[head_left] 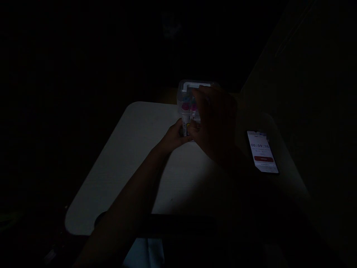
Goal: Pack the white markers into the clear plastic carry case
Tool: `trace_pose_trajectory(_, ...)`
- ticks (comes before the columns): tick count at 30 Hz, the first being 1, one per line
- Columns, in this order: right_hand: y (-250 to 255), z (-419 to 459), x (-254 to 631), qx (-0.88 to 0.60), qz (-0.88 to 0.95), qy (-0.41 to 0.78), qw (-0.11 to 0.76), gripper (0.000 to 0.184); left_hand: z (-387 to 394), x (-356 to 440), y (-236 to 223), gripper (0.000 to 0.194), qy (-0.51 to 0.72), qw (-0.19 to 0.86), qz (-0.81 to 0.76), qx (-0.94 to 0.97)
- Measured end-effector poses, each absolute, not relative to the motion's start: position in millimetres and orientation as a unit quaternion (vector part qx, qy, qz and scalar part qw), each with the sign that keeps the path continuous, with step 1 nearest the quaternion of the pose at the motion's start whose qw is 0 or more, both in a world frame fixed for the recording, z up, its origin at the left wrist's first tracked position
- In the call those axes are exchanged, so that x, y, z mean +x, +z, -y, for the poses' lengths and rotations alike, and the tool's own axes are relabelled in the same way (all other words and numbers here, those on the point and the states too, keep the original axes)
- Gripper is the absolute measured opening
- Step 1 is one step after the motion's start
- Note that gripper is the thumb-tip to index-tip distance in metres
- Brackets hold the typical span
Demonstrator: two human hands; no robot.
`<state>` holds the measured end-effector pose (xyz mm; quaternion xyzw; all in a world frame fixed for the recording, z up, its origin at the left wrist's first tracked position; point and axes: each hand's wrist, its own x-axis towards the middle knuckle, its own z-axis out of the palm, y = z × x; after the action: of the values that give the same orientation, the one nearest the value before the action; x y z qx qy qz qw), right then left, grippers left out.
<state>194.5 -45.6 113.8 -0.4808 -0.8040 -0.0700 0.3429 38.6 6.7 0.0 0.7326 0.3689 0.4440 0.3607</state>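
Observation:
The scene is very dark. My left hand curls round a small white bottle with a yellow label, standing on the white table. My right hand hovers over the bottle's right side, its fingers bent towards the bottle; whether it grips is hidden by shadow. Just behind the hands stands a clear plastic box with a white handle, holding items with pink and blue caps.
A phone lies on the table to the right, its screen lit with a timer and a red button. The table's rounded front edge is near my body. Everything beyond the table is black.

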Motion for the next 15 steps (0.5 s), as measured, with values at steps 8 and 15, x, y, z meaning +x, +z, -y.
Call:
trace_pose_trajectory(8, 110.5, 43.3, 196.1, -0.469, 0.811, -0.076, 0.341, 0.046, -10.6, 36.0, -7.6, 0.062, 0.438, 0.340, -0.372, 0.744)
trace_pose_trajectory(15, 116.9, 44.6, 193.1, -0.478, 0.804, -0.097, 0.339, 0.045, -10.7, 35.8, -7.0, 0.064, 0.433, 0.345, -0.364, 0.749)
